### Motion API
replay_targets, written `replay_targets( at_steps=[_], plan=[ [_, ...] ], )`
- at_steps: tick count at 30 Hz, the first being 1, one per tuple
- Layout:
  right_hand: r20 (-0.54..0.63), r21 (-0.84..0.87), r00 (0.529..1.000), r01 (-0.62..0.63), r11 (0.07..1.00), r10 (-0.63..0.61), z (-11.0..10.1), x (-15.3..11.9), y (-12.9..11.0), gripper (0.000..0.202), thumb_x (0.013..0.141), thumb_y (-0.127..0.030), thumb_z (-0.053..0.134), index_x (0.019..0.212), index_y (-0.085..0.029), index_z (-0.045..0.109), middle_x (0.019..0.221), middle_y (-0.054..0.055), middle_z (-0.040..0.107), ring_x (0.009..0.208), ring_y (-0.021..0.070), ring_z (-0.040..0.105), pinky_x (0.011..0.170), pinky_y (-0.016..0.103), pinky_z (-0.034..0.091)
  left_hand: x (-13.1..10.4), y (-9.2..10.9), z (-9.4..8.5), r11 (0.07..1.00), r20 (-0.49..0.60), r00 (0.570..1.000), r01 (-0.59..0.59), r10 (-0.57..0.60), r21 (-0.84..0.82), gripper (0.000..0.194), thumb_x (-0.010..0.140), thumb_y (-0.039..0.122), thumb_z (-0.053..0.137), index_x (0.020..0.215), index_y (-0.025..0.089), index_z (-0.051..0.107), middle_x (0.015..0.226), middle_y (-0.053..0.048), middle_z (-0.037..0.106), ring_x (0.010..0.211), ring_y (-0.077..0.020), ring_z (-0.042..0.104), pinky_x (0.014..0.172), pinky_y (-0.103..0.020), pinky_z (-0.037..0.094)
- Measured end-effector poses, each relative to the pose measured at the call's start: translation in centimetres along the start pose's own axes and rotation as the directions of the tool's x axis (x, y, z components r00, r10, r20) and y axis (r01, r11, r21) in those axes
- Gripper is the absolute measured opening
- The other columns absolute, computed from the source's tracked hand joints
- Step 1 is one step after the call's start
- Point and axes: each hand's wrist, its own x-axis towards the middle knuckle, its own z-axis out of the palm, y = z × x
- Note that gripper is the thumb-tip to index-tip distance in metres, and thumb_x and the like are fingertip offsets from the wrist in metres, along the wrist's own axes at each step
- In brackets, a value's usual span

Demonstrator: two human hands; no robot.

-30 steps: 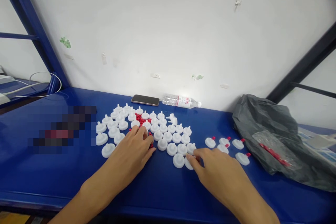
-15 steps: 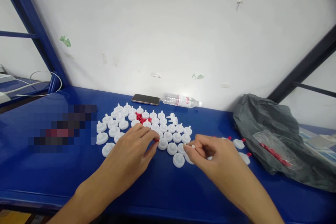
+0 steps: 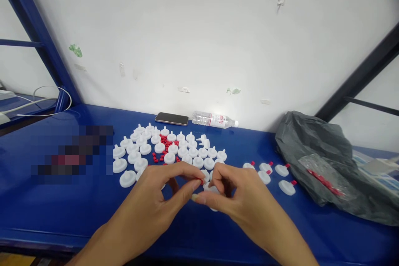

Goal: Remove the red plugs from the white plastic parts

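Observation:
Between thumb and forefinger my left hand [image 3: 168, 193] pinches a small red cap [image 3: 202, 181]. My right hand [image 3: 232, 189] is closed on a white disc-shaped piece [image 3: 211, 188], its fingers close to the red cap; whether the two parts touch cannot be made out. Many white round pieces with upright nozzles [image 3: 145, 148] stand in a cluster behind and left of my hands. Loose red caps [image 3: 166, 144] lie among them. To the right, several white pieces with red tips [image 3: 282, 169] lie on their sides.
A phone [image 3: 171, 119] and a clear plastic bottle [image 3: 213, 120] lie by the wall on the blue table [image 3: 46, 208]. At the right, a dark plastic bag [image 3: 314, 145] lies under a clear packet of red parts [image 3: 326, 182]. A blurred patch covers something at the left.
Both hands have come together near the middle. My left hand moved right and down with the red cap, uncovering more loose red caps; my right hand moved left, uncovering red-tipped pieces.

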Motion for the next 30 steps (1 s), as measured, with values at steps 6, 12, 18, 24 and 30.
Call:
replay_targets(
  at_steps=[6,12,18,24,30],
  plan=[
    [0.006,0.008,0.999,0.047,0.999,-0.047,0.1,0.3,-0.2,0.053,0.081,-0.050,0.082,0.065,-0.021,0.042,0.056,-0.010,0.041,0.054,0.0080,0.030,0.048,0.024,0.023,0.1,0.2,-0.2,0.991,0.088,0.994,0.077,-0.067,-0.110,0.015,0.094,0.028,0.064,0.093,0.031,0.079,0.089,0.006,0.080,0.079,-0.0125,0.071,0.065,-0.019,0.052],
    [-0.009,0.061,0.999,0.040,0.997,-0.039,-0.1,-0.2,-0.6,0.042,0.076,-0.045,0.088,0.075,-0.024,0.052,0.064,-0.010,0.055,0.060,0.0095,0.046,0.053,0.022,0.034,0.2,0.0,-0.3,0.993,0.033,0.996,0.091,-0.089,-0.079,0.015,0.094,0.032,0.065,0.094,0.032,0.080,0.090,0.005,0.080,0.078,-0.0139,0.070,0.064,-0.021,0.050],
    [-0.173,-0.087,0.965,0.182,0.979,-0.195,-0.4,-0.7,-0.3,0.029,0.081,-0.031,0.085,0.105,-0.035,0.069,0.101,-0.006,0.072,0.090,0.0154,0.067,0.080,0.027,0.052,0.0,-0.6,-0.6,0.997,0.023,0.996,0.083,-0.083,0.008,0.014,0.097,0.038,0.063,0.099,0.031,0.075,0.092,0.005,0.076,0.074,-0.0121,0.065,0.060,-0.021,0.047],
    [-0.257,-0.098,0.910,0.312,0.945,-0.326,-0.2,-0.3,-0.7,0.034,0.079,-0.022,0.086,0.110,-0.033,0.077,0.107,-0.004,0.080,0.096,0.0199,0.076,0.088,0.030,0.060,-0.4,-0.7,-0.6,0.987,0.096,0.993,-0.085,0.072,0.137,0.022,0.106,0.034,0.045,0.105,0.027,0.065,0.100,0.001,0.069,0.082,-0.0145,0.062,0.070,-0.026,0.049],
    [-0.302,-0.027,0.842,0.460,0.887,-0.446,0.7,0.0,-0.9,0.038,0.079,-0.019,0.086,0.115,-0.030,0.078,0.107,-0.003,0.082,0.094,0.0192,0.078,0.086,0.027,0.063,-0.7,-1.2,-0.7,0.973,0.155,0.981,-0.141,0.113,0.183,0.033,0.110,0.032,0.034,0.084,0.023,0.054,0.082,0.003,0.061,0.074,-0.0131,0.058,0.074,-0.026,0.047]
  ],
)
